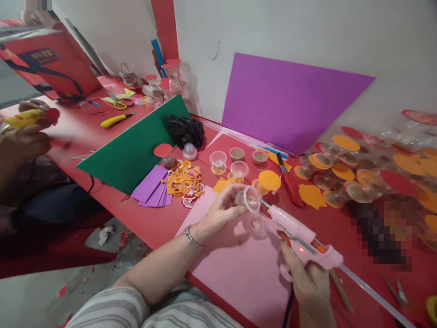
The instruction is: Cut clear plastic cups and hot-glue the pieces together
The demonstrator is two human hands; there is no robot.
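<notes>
Clear plastic cup: we hold it w/ our left hand, fingers pinched round it, tipped on its side above the pink sheet, mouth toward the glue gun. Looks empty. Our right hand is wrapped round the gun's grip, finger by the trigger; nozzle tip touches or nearly touches the cup rim, can't tell which. Small red light glows on the gun body.

Just behind the cup: orange disc and a few more clear cups standing upright on the red table, some w/ brownish stuff in the bottom. Right of those, a red cutter, then a big heap of cups w/ orange and red disc lids.

Left of the sheet: orange paper scraps, purple strips, a green board, a black bag. A purple board leans on the wall.

Far left, another person's hand holds a yellow tool w/ a red disc. Nothing sits between gun and cup.
</notes>
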